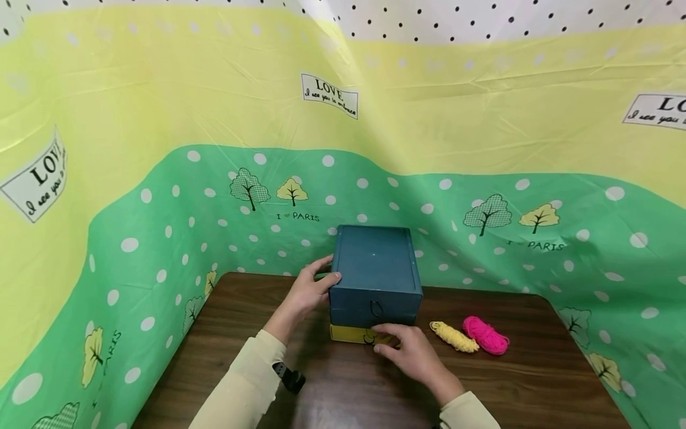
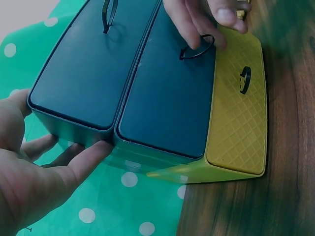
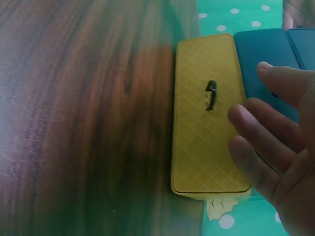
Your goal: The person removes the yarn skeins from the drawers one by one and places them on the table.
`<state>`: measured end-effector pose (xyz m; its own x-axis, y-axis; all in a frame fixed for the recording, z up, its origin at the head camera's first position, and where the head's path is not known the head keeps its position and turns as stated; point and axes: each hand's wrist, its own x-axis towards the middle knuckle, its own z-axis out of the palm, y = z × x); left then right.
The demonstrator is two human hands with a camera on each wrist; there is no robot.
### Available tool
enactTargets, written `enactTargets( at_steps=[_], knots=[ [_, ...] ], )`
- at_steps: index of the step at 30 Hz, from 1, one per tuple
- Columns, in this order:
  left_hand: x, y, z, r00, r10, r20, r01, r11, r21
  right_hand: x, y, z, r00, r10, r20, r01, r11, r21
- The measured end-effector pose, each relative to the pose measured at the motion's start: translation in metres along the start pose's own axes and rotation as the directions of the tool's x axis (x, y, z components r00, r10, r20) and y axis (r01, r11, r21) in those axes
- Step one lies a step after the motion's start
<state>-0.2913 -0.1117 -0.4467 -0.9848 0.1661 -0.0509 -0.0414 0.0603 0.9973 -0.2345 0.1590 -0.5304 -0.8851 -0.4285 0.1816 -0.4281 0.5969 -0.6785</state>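
Observation:
A small drawer box (image 1: 375,256) stands on the table, with two dark blue drawers above a yellow drawer (image 3: 209,147) that has a diamond pattern. Each drawer front carries a black loop handle (image 2: 245,80). My left hand (image 1: 311,290) rests against the box's left side, its fingers extended along the blue wall and its thumb by the top edge. In front of the drawers is my right hand (image 1: 409,351), fingers loosely bent and apart. Its fingertips are close to the middle drawer's handle (image 2: 198,49); whether they touch it I cannot tell.
To the right of the box lie a yellow yarn skein (image 1: 454,337) and a pink yarn skein (image 1: 486,335), side by side on the dark wooden table (image 1: 514,387). A patterned green and yellow curtain (image 1: 214,196) hangs along the back and sides.

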Motion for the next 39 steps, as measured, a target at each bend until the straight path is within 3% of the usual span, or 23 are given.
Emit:
enactTargets(
  at_steps=[7, 18, 39],
  knots=[
    [0.000, 0.000, 0.001, 1.000, -0.002, -0.008, 0.002, 1.000, 0.032, -0.001, 0.000, 0.008, 0.999, -0.031, -0.026, 0.030, 0.999, -0.044],
    [-0.001, 0.002, 0.000, 1.000, -0.014, -0.002, 0.014, 0.999, 0.045, -0.006, -0.009, 0.002, 0.994, -0.080, -0.073, 0.077, 0.996, -0.037],
    [-0.002, 0.000, 0.001, 1.000, -0.011, 0.004, 0.011, 1.000, 0.013, -0.039, -0.020, 0.000, 0.985, -0.169, -0.027, 0.170, 0.985, 0.027]
  ],
)
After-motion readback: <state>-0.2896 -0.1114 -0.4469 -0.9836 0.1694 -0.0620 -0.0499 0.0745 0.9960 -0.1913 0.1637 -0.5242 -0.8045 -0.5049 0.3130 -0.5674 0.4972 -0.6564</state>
